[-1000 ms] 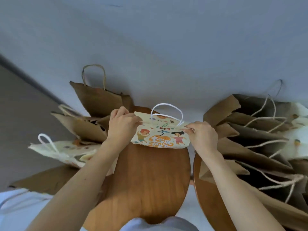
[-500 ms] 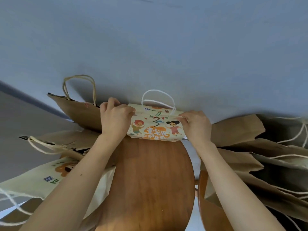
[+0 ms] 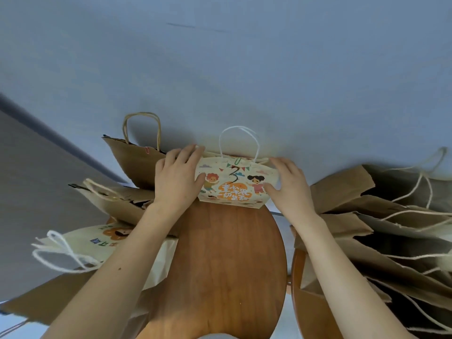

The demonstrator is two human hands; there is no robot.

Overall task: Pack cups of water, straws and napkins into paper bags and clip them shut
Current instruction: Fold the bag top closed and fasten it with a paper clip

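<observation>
Two hands on one printed bag (image 3: pixel 232 184), one at each end. It stands upright at the far edge of the round wooden top (image 3: pixel 220 265), back against the blue wall (image 3: pixel 244 69), long axis running left-right, handle up. My left hand (image 3: pixel 175 178) has the left end, thumb on the printed front and fingers nearly straight, reaching round the top corner. My right hand (image 3: pixel 291 187) mirrors it on the right end, a light pinch rather than a fist. Neither hand is nearer, as the bag sits squarely between them. A green clip (image 3: pixel 236 163) is on the top edge by the handle, so I'd judge this one closed and ready to set aside. A brown bag (image 3: pixel 137 162) with a pink clip (image 3: pixel 147 150) stands just left, touching my left hand, so clearance that way is tight. More bags (image 3: pixel 85 243) lie flat near left. A loose pile of open bags (image 3: pixel 379 216) sprawls right over a second wooden top (image 3: pixel 308 302). I can't see inside any of them.
</observation>
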